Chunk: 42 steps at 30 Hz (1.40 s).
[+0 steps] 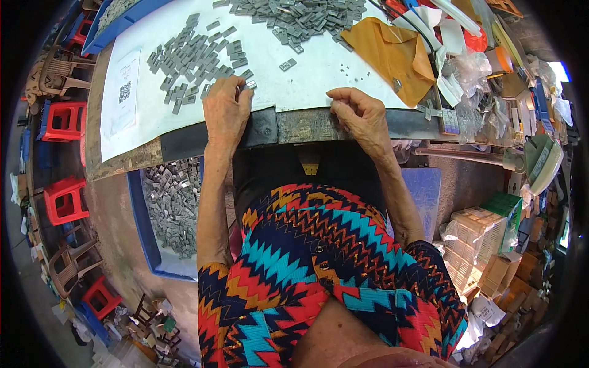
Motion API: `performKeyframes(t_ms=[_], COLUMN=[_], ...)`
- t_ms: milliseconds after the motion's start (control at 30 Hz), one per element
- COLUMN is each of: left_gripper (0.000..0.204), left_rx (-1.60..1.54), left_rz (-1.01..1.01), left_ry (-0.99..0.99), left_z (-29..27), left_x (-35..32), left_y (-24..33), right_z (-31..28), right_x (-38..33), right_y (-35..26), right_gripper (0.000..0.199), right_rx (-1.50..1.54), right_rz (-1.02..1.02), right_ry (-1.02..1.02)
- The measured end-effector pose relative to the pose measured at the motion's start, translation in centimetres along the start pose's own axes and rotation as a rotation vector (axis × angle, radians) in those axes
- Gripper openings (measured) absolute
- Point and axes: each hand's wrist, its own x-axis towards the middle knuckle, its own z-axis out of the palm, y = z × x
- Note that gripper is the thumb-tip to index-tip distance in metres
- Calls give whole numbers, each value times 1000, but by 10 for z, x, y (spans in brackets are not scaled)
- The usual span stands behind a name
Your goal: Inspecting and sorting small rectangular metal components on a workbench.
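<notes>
Many small grey rectangular metal-looking pieces (195, 58) lie spread over a white sheet (288, 92) on the workbench. At the near edge of this spread is my left hand (226, 113), its fingers bent down and drawn together. One grey piece (251, 84) shows right by its thumb and index fingertips; whatever those fingers hold is hidden. Farther right, my right hand (362, 116) hovers near the bench's front edge. Its index finger points left, slightly apart from the thumb, with nothing visible between them. A lone grey piece (288, 64) lies between the spread and the larger heap (304, 21).
An orange-brown paper envelope (392, 55) and clear plastic bags (475, 73) clutter the bench's right. A metal caliper-like tool (432, 113) lies at the front edge. Below on the left, a blue bin (140, 214) holds more pieces. Red stools (64, 199) stand at left.
</notes>
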Motion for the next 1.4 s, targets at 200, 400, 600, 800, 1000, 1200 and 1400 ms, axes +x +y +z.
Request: performKeyframes(t_ms=[200,400,600,800,1000,1200,1400], left_gripper=[13,9,8,8,15,10,14], left_rx=[-16,39,260,67,87,107,-8], left_rz=[-21,17,43,72,184,176,165], left_ry=[18,30,52,61,-36,-56,-61], left_z=[2,5,9,23,46,53,51], left_x=[-1,3,14,19,38,38,32], left_y=[2,-2,-1,17,31,32,32], right_z=[-8,-14,-17,-22,-35,-72,-113], right_x=[-3,-7,-7,-8,-6,1,28], right_y=[5,5,7,7,6,9,36], right_gripper=[20,18,18,18,18,15,15], right_rx=[4,41,51,61,65,-29,-413], right_rz=[-23,7,24,6,-24,-82,-147], right_ry=[23,34,40,61,121,266,447])
